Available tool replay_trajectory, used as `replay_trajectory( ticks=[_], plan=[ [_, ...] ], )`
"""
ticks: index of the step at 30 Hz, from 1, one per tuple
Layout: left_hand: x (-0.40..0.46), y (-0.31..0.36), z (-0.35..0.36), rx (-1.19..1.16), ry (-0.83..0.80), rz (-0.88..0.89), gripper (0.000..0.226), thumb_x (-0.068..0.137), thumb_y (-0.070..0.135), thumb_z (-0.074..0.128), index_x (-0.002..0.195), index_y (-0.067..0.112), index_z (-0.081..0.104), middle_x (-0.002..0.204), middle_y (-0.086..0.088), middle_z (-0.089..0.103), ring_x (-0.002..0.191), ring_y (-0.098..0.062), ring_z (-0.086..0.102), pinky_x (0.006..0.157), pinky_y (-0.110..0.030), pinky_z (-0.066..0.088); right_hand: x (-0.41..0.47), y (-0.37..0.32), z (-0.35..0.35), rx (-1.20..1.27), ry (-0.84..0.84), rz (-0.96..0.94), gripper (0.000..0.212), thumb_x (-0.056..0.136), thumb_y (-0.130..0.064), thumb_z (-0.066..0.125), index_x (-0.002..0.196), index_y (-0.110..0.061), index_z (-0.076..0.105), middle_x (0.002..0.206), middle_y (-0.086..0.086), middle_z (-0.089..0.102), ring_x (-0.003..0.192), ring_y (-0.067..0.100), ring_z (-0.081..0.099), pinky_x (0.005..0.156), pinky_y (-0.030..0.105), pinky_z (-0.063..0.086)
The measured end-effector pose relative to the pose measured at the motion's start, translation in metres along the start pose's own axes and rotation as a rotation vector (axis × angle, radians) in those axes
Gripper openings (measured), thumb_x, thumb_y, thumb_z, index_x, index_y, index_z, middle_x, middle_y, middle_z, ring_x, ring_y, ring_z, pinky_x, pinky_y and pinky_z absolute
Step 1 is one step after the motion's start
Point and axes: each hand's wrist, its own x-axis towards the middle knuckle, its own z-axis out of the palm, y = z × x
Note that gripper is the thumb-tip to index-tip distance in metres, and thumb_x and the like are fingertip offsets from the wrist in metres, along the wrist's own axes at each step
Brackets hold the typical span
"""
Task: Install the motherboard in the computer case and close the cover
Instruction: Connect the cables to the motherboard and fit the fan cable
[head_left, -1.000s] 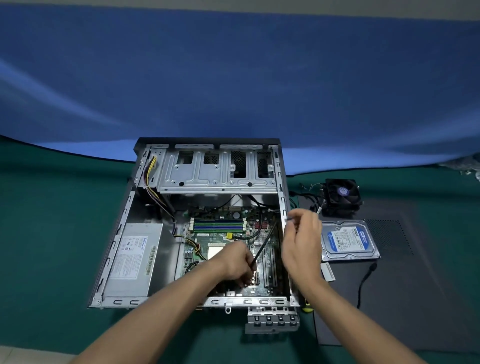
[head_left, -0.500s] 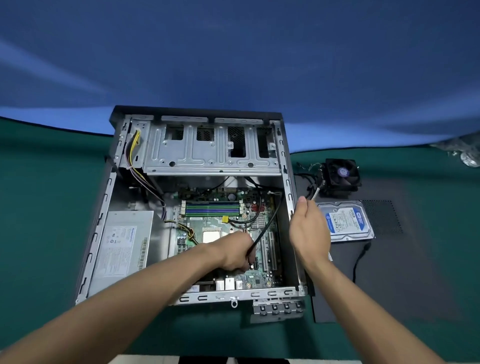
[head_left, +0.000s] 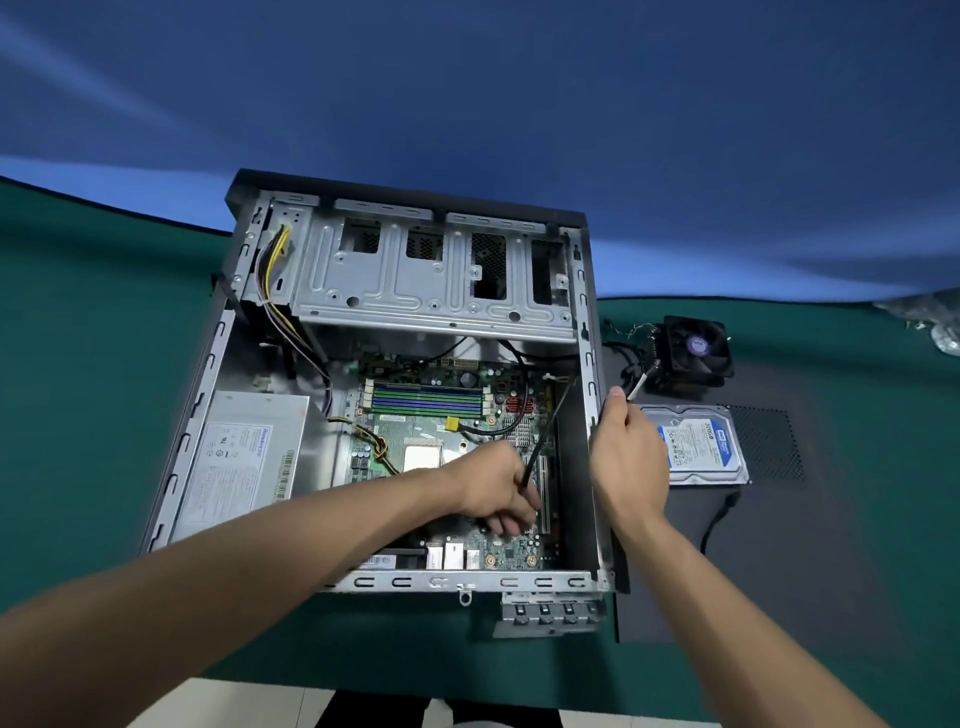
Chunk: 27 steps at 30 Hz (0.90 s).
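Note:
The open computer case (head_left: 223, 395) lies flat on the green table. The green motherboard (head_left: 415, 431) sits inside it, right of the grey power supply (head_left: 244, 457). My left hand (head_left: 498, 488) is inside the case over the board and grips a black cable (head_left: 545, 436) that runs up toward the board's far right. My right hand (head_left: 626, 457) is at the case's right wall (head_left: 592, 395), fingers curled round a thin silver-tipped tool (head_left: 638, 385) that points toward the fan. The dark side cover (head_left: 831, 545) lies flat to the right of the case.
A black CPU cooler fan (head_left: 693, 351) and a hard drive (head_left: 696, 447) with a blue label sit right of the case, on the cover's far part. A silver drive cage (head_left: 436, 275) spans the case's far end. A metal slot bracket (head_left: 550, 613) sticks out at the near edge.
The camera has tilted and moved closer, so the case looks larger. My right hand has shifted from over the case's right wall to just outside it. My left hand keeps hold of the cable.

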Motion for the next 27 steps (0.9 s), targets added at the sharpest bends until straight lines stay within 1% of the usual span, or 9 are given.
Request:
replay_trajectory(
  ticks=[4, 6, 8, 10, 13, 18, 22, 25, 27],
  plan=[
    [0.008, 0.005, 0.005, -0.065, -0.001, -0.019, 0.014, 0.087, -0.003, 0.061, 0.1, -0.006, 0.061, 0.095, -0.029, 0.065, 0.073, -0.024, 0.065, 0.067, -0.033, 0.056, 0.0, 0.001, 0.0, 0.0, 0.007, -0.006, 0.047, 0.102, -0.043, 0.023, 0.087, -0.014, 0.057, 0.088, 0.003, 0.057, 0.082, 0.025, 0.049, 0.071, 0.035, 0.031],
    [0.012, 0.006, 0.01, -0.035, -0.007, -0.02, 0.006, 0.089, -0.004, 0.058, 0.091, 0.001, 0.061, 0.1, -0.031, 0.065, 0.076, -0.025, 0.066, 0.067, -0.033, 0.056, 0.001, 0.0, 0.0, 0.006, 0.006, 0.0, 0.047, 0.102, -0.043, 0.024, 0.086, -0.013, 0.057, 0.086, 0.003, 0.056, 0.081, 0.025, 0.049, 0.07, 0.035, 0.031],
    [0.017, 0.005, 0.014, -0.002, 0.0, -0.016, 0.013, 0.09, -0.003, 0.057, 0.081, 0.007, 0.06, 0.098, -0.031, 0.066, 0.078, -0.028, 0.066, 0.073, -0.04, 0.056, 0.001, -0.001, 0.0, 0.004, 0.007, 0.005, 0.048, 0.101, -0.043, 0.024, 0.086, -0.013, 0.058, 0.086, 0.003, 0.056, 0.081, 0.026, 0.049, 0.07, 0.035, 0.031],
    [0.021, 0.006, 0.017, 0.033, 0.01, -0.002, 0.011, 0.09, -0.002, 0.057, 0.082, 0.005, 0.062, 0.094, -0.029, 0.067, 0.074, -0.027, 0.067, 0.075, -0.043, 0.056, 0.001, 0.0, 0.001, 0.006, 0.008, 0.004, 0.048, 0.101, -0.043, 0.024, 0.083, -0.014, 0.058, 0.084, 0.003, 0.057, 0.081, 0.026, 0.05, 0.07, 0.036, 0.032],
    [0.026, 0.006, 0.02, 0.092, 0.015, -0.006, 0.009, 0.091, 0.0, 0.056, 0.088, -0.005, 0.062, 0.084, -0.025, 0.069, 0.068, -0.027, 0.068, 0.07, -0.041, 0.058, 0.002, -0.001, 0.001, 0.002, 0.007, 0.011, 0.048, 0.1, -0.044, 0.024, 0.079, -0.016, 0.057, 0.08, 0.0, 0.055, 0.08, 0.025, 0.05, 0.07, 0.035, 0.032],
    [0.027, 0.005, 0.023, 0.215, 0.019, -0.006, 0.025, 0.09, 0.002, 0.057, 0.065, 0.001, 0.059, 0.055, -0.005, 0.062, 0.041, -0.011, 0.058, 0.038, -0.021, 0.044, 0.001, -0.002, 0.001, -0.007, 0.007, 0.027, 0.05, 0.1, -0.045, 0.023, 0.079, -0.015, 0.057, 0.081, 0.002, 0.057, 0.08, 0.026, 0.051, 0.069, 0.035, 0.032],
    [0.028, 0.006, 0.023, 0.339, 0.035, 0.014, 0.024, 0.09, 0.005, 0.058, 0.067, 0.001, 0.062, 0.059, -0.009, 0.066, 0.043, -0.013, 0.059, 0.039, -0.018, 0.042, 0.001, -0.001, 0.0, -0.008, 0.005, 0.024, 0.051, 0.1, -0.045, 0.023, 0.076, -0.014, 0.056, 0.078, 0.001, 0.057, 0.08, 0.027, 0.052, 0.067, 0.035, 0.032],
    [0.031, 0.005, 0.025, 0.403, 0.041, 0.033, 0.032, 0.089, 0.004, 0.058, 0.057, 0.007, 0.057, 0.057, -0.005, 0.064, 0.043, -0.011, 0.057, 0.043, -0.021, 0.043, 0.002, -0.002, 0.001, -0.02, 0.007, 0.025, 0.052, 0.1, -0.045, 0.023, 0.083, -0.011, 0.06, 0.09, 0.007, 0.062, 0.086, 0.029, 0.053, 0.071, 0.036, 0.034],
    [0.033, 0.005, 0.026, 0.423, 0.039, 0.039, 0.03, 0.089, 0.004, 0.058, 0.059, 0.006, 0.059, 0.057, -0.004, 0.065, 0.043, -0.007, 0.057, 0.042, -0.019, 0.043, 0.002, -0.002, 0.001, -0.028, 0.012, 0.024, 0.053, 0.1, -0.044, 0.023, 0.089, -0.009, 0.062, 0.096, 0.01, 0.064, 0.088, 0.03, 0.052, 0.073, 0.037, 0.036]
  ],
)
